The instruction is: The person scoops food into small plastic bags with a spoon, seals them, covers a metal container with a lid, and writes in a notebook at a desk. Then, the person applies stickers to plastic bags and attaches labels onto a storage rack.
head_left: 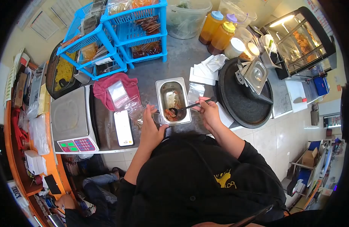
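Observation:
My right hand (208,113) is closed around the handle of a black spoon (189,107). The spoon's bowl dips into a steel food pan (188,99), where a reddish chopped mixture (170,114) lies mostly at the near end. My left hand (150,128) is at the pan's left edge, pinching a small clear plastic bag (158,118) beside the rim. More clear zip bags (133,107) lie left of that hand, near a white-screened phone (123,128). Behind my right hand is another clear bag (196,90).
A scale (70,113) and pink cloth (102,89) lie to the left. Blue tiered baskets (125,34) stand behind. Sauce bottles (221,38), white papers (203,73) and a round black tray (244,109) are to the right. Another person's hand (64,201) shows at lower left.

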{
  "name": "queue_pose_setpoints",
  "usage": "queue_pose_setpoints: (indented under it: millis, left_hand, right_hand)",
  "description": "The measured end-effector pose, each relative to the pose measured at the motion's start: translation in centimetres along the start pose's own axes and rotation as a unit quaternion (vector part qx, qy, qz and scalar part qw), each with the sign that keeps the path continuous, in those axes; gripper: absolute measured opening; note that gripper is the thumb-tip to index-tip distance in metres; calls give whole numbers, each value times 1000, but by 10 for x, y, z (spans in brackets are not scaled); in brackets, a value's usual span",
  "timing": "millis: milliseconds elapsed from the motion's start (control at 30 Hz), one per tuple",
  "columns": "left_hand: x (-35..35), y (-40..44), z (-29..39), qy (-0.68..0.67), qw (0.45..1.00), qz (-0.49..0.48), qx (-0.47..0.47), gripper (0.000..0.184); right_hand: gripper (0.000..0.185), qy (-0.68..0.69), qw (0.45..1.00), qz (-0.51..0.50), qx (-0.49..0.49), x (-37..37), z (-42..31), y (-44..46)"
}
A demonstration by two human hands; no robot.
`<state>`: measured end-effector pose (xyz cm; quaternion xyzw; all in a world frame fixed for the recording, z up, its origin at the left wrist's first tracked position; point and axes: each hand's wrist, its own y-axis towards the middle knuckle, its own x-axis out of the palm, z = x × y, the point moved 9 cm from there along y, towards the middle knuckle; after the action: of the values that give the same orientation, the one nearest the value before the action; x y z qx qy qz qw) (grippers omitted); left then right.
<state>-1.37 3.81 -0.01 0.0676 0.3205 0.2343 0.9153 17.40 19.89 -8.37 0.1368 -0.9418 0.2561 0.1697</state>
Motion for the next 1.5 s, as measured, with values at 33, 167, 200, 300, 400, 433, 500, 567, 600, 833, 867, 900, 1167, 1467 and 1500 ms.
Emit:
queue_pose_setpoints:
  millis: [33,167,200,300,400,433,500,567,600,833,867,900,1167,1467,1500]
  left_hand:
    - [-1,0,0,-3,1000,1,-4,105]
    - [-2,1,-1,-31,999,15,-14,104]
    - [-4,2,-2,-41,999,21,-15,103]
    - [-10,7,6,-44,998,36,4,104]
    - [-13,14,17,-43,997,48,30,103]
    - [-14,17,20,-40,998,52,25,105]
    - [-13,25,30,-35,998,60,15,110]
    - [-13,32,43,-37,996,78,34,112]
    - [-13,35,50,-38,994,87,45,113]
    - [-17,44,64,-72,987,143,33,119]
    - [-17,44,64,-68,987,145,31,119]
    - [-17,44,63,-65,987,146,28,120]
    - [-18,43,64,-73,987,145,-6,118]
    - [-20,43,63,-74,987,142,3,111]
    - [-20,43,63,-75,987,141,1,111]
  right_hand:
    - [15,11,1000,8,13,-3,3,0]
    - [14,47,998,13,35,-6,1,-2]
    - [14,49,998,13,33,-6,-2,-1]
    - [15,61,998,3,20,-3,-17,0]
    - [16,85,996,-22,-22,8,-45,-6]
    - [17,94,994,-33,-45,14,-56,-9]
    - [16,108,989,-41,-94,25,-77,-20]
    - [15,124,979,-65,-147,40,-96,-35]
    - [14,132,973,-77,-173,45,-103,-42]
    - [8,92,922,-119,-356,53,-117,-74]
    - [7,68,908,-126,-394,56,-120,-83]
    - [6,45,892,-132,-430,62,-124,-94]
    - [18,-152,749,-187,-617,89,-136,-147]
    - [28,-200,700,-226,-647,101,-137,-159]
    - [28,-205,696,-231,-648,102,-137,-160]
